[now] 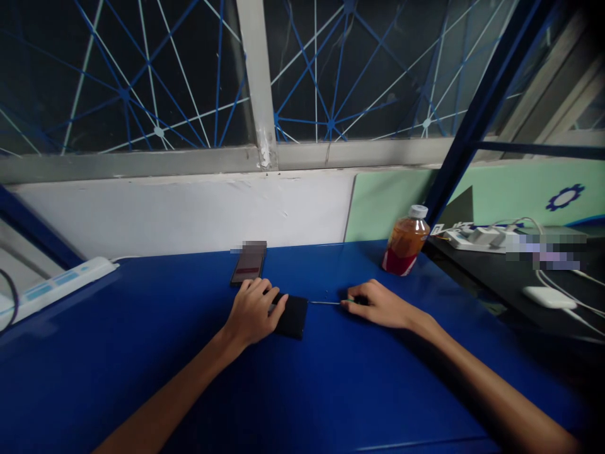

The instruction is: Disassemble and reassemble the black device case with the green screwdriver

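A flat black rectangular object (pixel 293 316) lies on the blue table (pixel 265 397). My left hand (pixel 255 310) rests over its left part, fingers bent and gripping it against the table. My right hand (pixel 373 304) is closed around the handle of a thin screwdriver (pixel 326 303). The metal shaft points left, and its tip is at the right edge of the black object; whether they touch is too small to tell. A few tiny specks, perhaps screws, lie just above the shaft.
Behind my left hand lies a dark phone (pixel 249 263). A bottle of orange drink (pixel 406 243) stands at the back right. A white power strip (pixel 61 287) is at the left; chargers and cables (pixel 551 296) lie on a black surface at the right.
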A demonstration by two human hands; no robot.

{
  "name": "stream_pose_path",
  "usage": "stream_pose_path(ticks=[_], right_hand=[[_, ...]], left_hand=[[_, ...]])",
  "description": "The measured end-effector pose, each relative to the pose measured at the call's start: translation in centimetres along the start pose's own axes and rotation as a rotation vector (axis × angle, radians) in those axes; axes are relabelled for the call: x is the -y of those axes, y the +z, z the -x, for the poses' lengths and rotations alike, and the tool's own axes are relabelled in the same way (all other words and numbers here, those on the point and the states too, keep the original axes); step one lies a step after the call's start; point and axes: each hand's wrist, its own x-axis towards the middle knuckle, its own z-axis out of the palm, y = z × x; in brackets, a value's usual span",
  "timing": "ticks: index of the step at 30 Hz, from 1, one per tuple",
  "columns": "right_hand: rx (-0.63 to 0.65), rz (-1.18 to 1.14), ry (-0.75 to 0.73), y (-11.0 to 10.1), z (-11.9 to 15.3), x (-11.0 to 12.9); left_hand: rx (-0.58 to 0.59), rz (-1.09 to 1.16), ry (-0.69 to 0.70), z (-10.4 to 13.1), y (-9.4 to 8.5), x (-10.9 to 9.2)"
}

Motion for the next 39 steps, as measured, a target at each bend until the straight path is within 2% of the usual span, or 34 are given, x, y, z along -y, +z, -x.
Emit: stream_pose_path(ticks=[11, 22, 31, 39], right_hand=[[-0.03, 0.04, 0.024, 0.0, 0.1, -0.1], [-0.097, 0.094, 0.053, 0.4, 0.1, 0.3], [-0.069, 0.106, 0.04, -0.6, 0.2, 0.3], [-0.041, 0.176, 0.082, 0.3, 0.3, 0.5]], left_hand=[[0.045, -0.009, -0.038, 0.3, -0.1, -0.3], [0.133, 0.067, 0.061, 0.4, -0.7, -0.7], [0.154, 0.084, 0.11, 0.5, -1.2, -0.5], [0.173, 0.107, 0.081, 0.5, -1.2, -0.6]])
